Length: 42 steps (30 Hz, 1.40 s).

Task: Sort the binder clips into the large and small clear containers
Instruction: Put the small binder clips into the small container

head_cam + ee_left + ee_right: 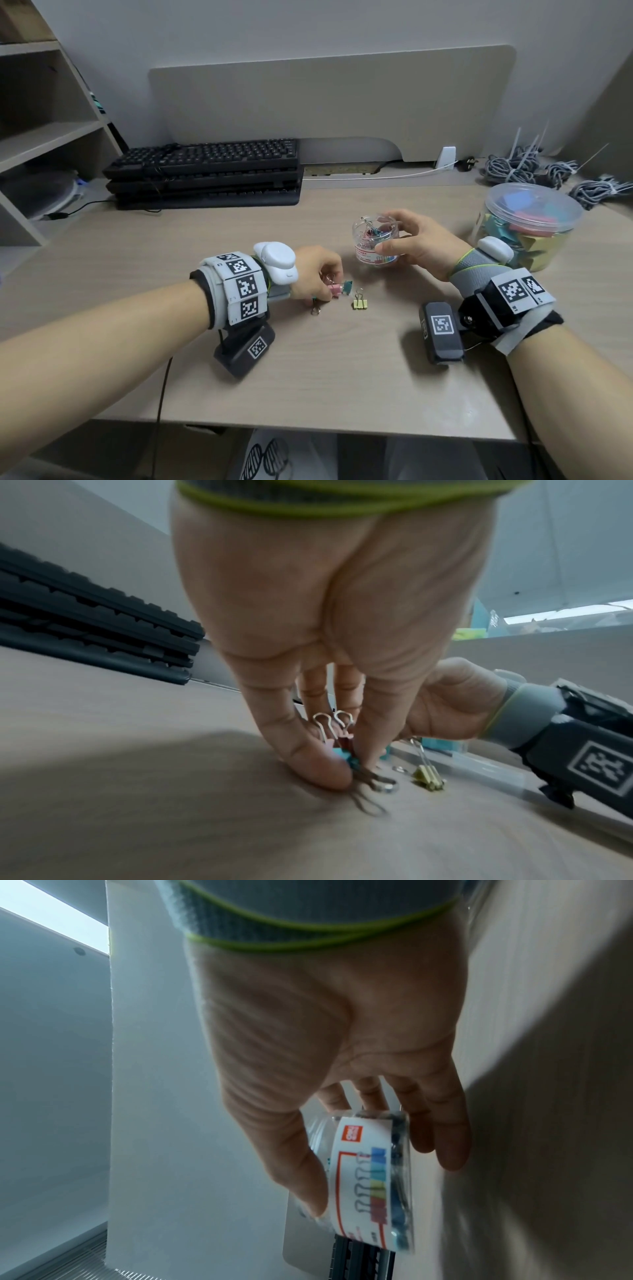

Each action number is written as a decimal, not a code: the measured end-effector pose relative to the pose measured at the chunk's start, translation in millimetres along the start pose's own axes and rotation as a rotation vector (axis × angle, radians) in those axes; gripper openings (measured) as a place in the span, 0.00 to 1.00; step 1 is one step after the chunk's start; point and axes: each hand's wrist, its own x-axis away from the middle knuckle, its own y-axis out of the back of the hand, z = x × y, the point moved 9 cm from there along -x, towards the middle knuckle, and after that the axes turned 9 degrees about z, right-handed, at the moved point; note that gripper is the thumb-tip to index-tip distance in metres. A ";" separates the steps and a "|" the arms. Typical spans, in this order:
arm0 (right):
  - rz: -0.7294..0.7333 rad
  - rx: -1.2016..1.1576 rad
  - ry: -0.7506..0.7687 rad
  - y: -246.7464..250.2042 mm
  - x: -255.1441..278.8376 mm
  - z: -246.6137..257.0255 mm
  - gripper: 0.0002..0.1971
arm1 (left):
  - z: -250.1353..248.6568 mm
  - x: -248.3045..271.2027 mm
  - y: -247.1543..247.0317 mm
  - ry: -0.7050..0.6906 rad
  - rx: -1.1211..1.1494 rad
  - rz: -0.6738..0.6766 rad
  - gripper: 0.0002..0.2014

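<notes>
My left hand (327, 284) (349, 758) is down on the desk, thumb and fingers pinching a small bunch of small binder clips: a pink one (334, 290) and a teal one (348, 285) (342, 752). A small yellow clip (360, 303) (428, 776) lies loose just right of them. My right hand (394, 236) (377, 1175) grips the small clear container (371, 228) (363, 1153), which holds several small coloured clips and stands open beyond the loose ones. The large clear container (534, 205), filled with big coloured clips, stands at the right.
A stack of black keyboards (205, 171) lies at the back left of the desk (308, 377). Bundled grey cables (524, 168) sit at the back right. A shelf unit (41, 137) stands on the left, and a beige panel (329, 102) backs the desk.
</notes>
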 end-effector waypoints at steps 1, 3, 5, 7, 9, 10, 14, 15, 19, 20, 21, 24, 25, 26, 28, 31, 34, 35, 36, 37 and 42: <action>-0.003 -0.006 -0.005 -0.1 0.3 0.1 0.25 | 2.4 -0.3 2.8 0.000 0.038 -0.019 0.08; -0.006 -0.015 -0.013 -0.2 0.7 -0.7 0.26 | 5.0 -0.8 12.3 -0.006 0.081 -0.063 0.09; -0.006 -0.018 -0.018 -0.8 1.1 -1.1 0.25 | 5.0 -0.4 22.9 -0.018 0.189 -0.082 0.10; -0.007 -0.032 -0.020 -1.3 1.4 -1.5 0.25 | 1.1 2.1 36.5 -0.044 0.279 -0.105 0.10; -0.005 -0.046 -0.019 -2.3 1.6 -1.5 0.25 | -5.6 5.5 53.5 -0.074 0.328 -0.141 0.09; -0.002 -0.045 -0.018 -2.6 1.3 -2.0 0.25 | -9.3 7.5 62.4 -0.087 0.350 -0.159 0.09; 0.006 -0.037 -0.019 -4.2 -1.2 -5.7 0.25 | -28.4 10.8 92.1 -0.144 0.363 -0.230 0.09; 0.007 -0.041 -0.018 -4.7 -1.5 -6.1 0.26 | -33.7 9.6 95.9 -0.155 0.356 -0.237 0.09; 0.030 -0.056 -0.005 -8.5 -1.2 -4.5 0.29 | -52.9 -1.9 98.7 -0.165 0.265 -0.260 0.09; 0.031 -0.058 -0.003 -8.9 -0.7 -3.8 0.29 | -56.9 -5.8 97.6 -0.163 0.238 -0.266 0.09; 0.032 -0.060 -0.001 -9.7 -0.6 -3.5 0.29 | -59.6 -10.0 95.7 -0.159 0.214 -0.269 0.09; 0.036 -0.061 0.018 -10.1 0.1 -1.3 0.28 | -68.1 -19.8 86.8 -0.158 0.124 -0.260 0.10; 0.034 -0.059 0.023 -8.8 -0.5 -1.5 0.28 | -69.9 -22.2 84.2 -0.156 0.072 -0.258 0.11; 0.031 -0.052 0.028 -7.6 -0.7 -1.1 0.28 | -71.5 -23.7 82.0 -0.154 0.016 -0.256 0.11; 0.020 -0.022 0.036 -4.6 -1.5 -0.7 0.26 | -73.6 -25.4 78.5 -0.156 -0.062 -0.251 0.12; 0.017 -0.015 0.048 -4.5 -3.0 -0.2 0.26 | -73.0 -25.2 77.1 -0.157 -0.110 -0.245 0.14; 0.015 -0.024 0.053 -4.3 -3.4 0.7 0.27 | -69.1 -26.2 78.8 -0.156 -0.061 -0.240 0.14; 0.012 -0.018 0.053 -4.0 -3.3 1.0 0.29 | -67.7 -26.1 79.6 -0.159 -0.018 -0.242 0.15; 0.009 -0.009 0.054 -3.7 -3.2 1.5 0.30 | -66.4 -26.3 80.8 -0.162 0.014 -0.252 0.16; 0.007 -0.004 0.054 -3.5 -2.9 1.9 0.31 | -66.2 -25.8 82.1 -0.167 0.030 -0.272 0.17; 0.022 -0.024 0.067 -5.9 -0.4 6.0 0.26 | -69.5 -23.6 81.3 -0.219 0.061 -0.317 0.07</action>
